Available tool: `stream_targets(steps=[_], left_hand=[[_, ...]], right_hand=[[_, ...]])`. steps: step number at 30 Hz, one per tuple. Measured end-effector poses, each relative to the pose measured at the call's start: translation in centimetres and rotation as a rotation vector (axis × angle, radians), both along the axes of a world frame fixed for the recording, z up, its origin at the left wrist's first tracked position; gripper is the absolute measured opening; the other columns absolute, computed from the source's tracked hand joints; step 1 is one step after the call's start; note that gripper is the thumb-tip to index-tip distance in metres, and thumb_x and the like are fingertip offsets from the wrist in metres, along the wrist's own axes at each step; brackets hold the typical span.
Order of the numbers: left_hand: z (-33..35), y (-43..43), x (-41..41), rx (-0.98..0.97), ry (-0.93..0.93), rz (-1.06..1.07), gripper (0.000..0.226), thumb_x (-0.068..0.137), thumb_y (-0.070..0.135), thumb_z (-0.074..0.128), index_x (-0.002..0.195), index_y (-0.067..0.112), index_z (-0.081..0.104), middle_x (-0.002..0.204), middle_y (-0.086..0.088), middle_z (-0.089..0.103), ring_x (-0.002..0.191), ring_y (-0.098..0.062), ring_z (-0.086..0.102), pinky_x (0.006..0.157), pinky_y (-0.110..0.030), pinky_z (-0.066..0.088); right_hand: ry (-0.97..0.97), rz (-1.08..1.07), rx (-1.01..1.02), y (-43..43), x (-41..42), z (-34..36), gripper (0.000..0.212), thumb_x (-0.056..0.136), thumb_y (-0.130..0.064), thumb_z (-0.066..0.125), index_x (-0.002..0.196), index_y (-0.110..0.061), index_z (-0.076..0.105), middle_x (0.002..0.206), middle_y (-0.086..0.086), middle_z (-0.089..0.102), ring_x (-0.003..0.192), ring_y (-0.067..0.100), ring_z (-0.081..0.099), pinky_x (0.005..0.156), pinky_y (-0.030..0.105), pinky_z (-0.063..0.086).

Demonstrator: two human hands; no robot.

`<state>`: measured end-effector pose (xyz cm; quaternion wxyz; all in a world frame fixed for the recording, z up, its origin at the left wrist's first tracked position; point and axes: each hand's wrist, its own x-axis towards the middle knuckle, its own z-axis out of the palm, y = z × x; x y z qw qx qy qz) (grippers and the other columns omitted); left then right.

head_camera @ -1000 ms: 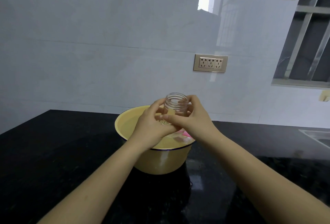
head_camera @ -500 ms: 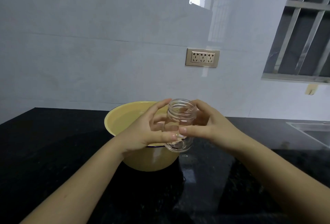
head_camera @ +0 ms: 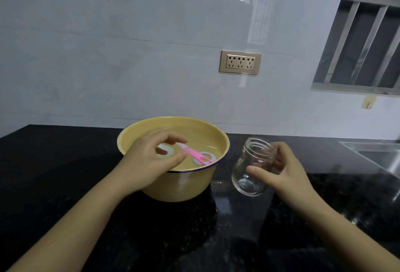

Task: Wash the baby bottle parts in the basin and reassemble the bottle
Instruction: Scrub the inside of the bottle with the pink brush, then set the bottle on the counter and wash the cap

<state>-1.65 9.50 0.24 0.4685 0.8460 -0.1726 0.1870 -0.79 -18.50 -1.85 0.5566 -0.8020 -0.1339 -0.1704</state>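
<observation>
A yellow basin (head_camera: 186, 187) with a dark blue rim holds water on the black countertop. In the water float a pink-handled brush (head_camera: 193, 154) and two pale ring-shaped bottle parts, one (head_camera: 208, 158) under the brush handle and one (head_camera: 166, 150) partly behind my fingers. My left hand (head_camera: 149, 161) hovers over the basin's near side with fingers spread, holding nothing. To the right of the basin my right hand (head_camera: 281, 170) grips the clear glass bottle body (head_camera: 252, 166), tilted, mouth up and leaning right, just above the counter.
The black countertop (head_camera: 65, 174) runs to the white tiled wall. A steel sink (head_camera: 376, 154) lies at the far right. A gold socket plate (head_camera: 240, 62) is on the wall, and a barred window (head_camera: 365, 33) at the upper right.
Both hands held the bottle over the basin before. Now my left hand has let go and moved over the water, while my right hand has carried the bottle right and down beside the basin.
</observation>
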Motion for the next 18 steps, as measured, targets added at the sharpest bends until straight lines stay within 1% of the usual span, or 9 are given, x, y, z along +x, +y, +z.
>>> stream_targets(steps=[1, 3, 5, 7, 11, 14, 15, 17, 18], left_hand=[[-0.2, 0.0, 0.0, 0.018, -0.006, 0.007, 0.031, 0.066, 0.053, 0.058, 0.092, 0.039, 0.067, 0.103, 0.024, 0.062, 0.104, 0.003, 0.056, 0.087, -0.025, 0.050], [-0.5, 0.0, 0.1, 0.061, -0.011, 0.011, 0.034, 0.066, 0.054, 0.055, 0.092, 0.038, 0.067, 0.102, 0.020, 0.064, 0.104, 0.002, 0.055, 0.088, -0.026, 0.050], [-0.7, -0.1, 0.2, 0.076, -0.017, 0.014, 0.033, 0.066, 0.053, 0.054, 0.092, 0.038, 0.067, 0.101, 0.014, 0.065, 0.104, -0.001, 0.055, 0.088, -0.028, 0.051], [-0.8, -0.1, 0.3, 0.076, -0.019, 0.017, 0.032, 0.066, 0.053, 0.055, 0.091, 0.038, 0.068, 0.102, 0.012, 0.065, 0.103, -0.002, 0.056, 0.087, -0.029, 0.051], [-0.8, 0.0, 0.3, 0.099, 0.001, 0.007, 0.033, 0.065, 0.056, 0.054, 0.090, 0.039, 0.068, 0.102, 0.011, 0.065, 0.102, -0.003, 0.056, 0.087, -0.028, 0.050], [-0.8, 0.2, 0.2, 0.105, 0.018, 0.004, 0.031, 0.065, 0.057, 0.056, 0.088, 0.040, 0.068, 0.101, 0.012, 0.065, 0.100, -0.002, 0.057, 0.086, -0.025, 0.050], [-0.8, 0.2, 0.2, 0.107, 0.022, 0.007, 0.026, 0.068, 0.053, 0.060, 0.088, 0.039, 0.068, 0.100, 0.013, 0.065, 0.100, -0.001, 0.057, 0.086, -0.024, 0.050], [-0.7, 0.3, 0.3, 0.110, 0.028, 0.017, 0.011, 0.078, 0.037, 0.069, 0.089, 0.037, 0.069, 0.100, 0.013, 0.065, 0.099, 0.000, 0.056, 0.086, -0.021, 0.049], [-0.7, 0.4, 0.4, 0.117, 0.024, 0.023, 0.011, 0.082, 0.029, 0.070, 0.089, 0.036, 0.069, 0.100, 0.013, 0.065, 0.098, 0.001, 0.056, 0.085, -0.019, 0.048]], right_hand=[[0.009, -0.026, -0.009, -0.1, 0.0, -0.6, 0.047, 0.059, -0.026, 0.089, 0.091, -0.022, 0.055, 0.089, 0.006, 0.069, 0.087, 0.027, 0.067, 0.080, 0.038, 0.054], [0.031, -0.060, -0.051, -0.1, 0.2, -1.8, 0.050, 0.059, -0.023, 0.089, 0.098, -0.028, 0.056, 0.092, -0.003, 0.069, 0.086, 0.020, 0.067, 0.079, 0.031, 0.054], [0.039, -0.070, -0.125, 0.2, 0.5, -3.0, 0.052, 0.058, -0.028, 0.089, 0.100, -0.036, 0.059, 0.094, -0.014, 0.070, 0.084, 0.010, 0.065, 0.077, 0.024, 0.051], [0.050, -0.078, -0.212, 0.6, 0.7, -3.9, 0.049, 0.056, -0.038, 0.088, 0.094, -0.042, 0.058, 0.091, -0.018, 0.069, 0.081, 0.004, 0.063, 0.075, 0.020, 0.048], [0.104, -0.132, -0.357, 1.4, 0.9, -4.9, 0.056, 0.045, -0.064, 0.074, 0.089, -0.043, 0.047, 0.092, -0.017, 0.064, 0.084, 0.000, 0.060, 0.075, 0.026, 0.049], [0.112, -0.165, -0.441, 1.7, 0.9, -5.1, 0.058, 0.047, -0.067, 0.073, 0.088, -0.041, 0.042, 0.090, -0.019, 0.062, 0.085, -0.001, 0.058, 0.075, 0.028, 0.048], [0.119, -0.178, -0.452, 1.8, 0.9, -5.1, 0.058, 0.048, -0.067, 0.075, 0.088, -0.041, 0.041, 0.090, -0.019, 0.062, 0.085, 0.000, 0.058, 0.075, 0.029, 0.048], [0.141, -0.209, -0.454, 1.9, 0.9, -5.0, 0.060, 0.048, -0.066, 0.076, 0.088, -0.039, 0.040, 0.088, -0.021, 0.061, 0.084, 0.003, 0.058, 0.076, 0.031, 0.048], [0.155, -0.217, -0.452, 2.0, 0.9, -5.0, 0.061, 0.048, -0.067, 0.075, 0.089, -0.039, 0.040, 0.088, -0.022, 0.060, 0.084, 0.003, 0.058, 0.076, 0.032, 0.048]])
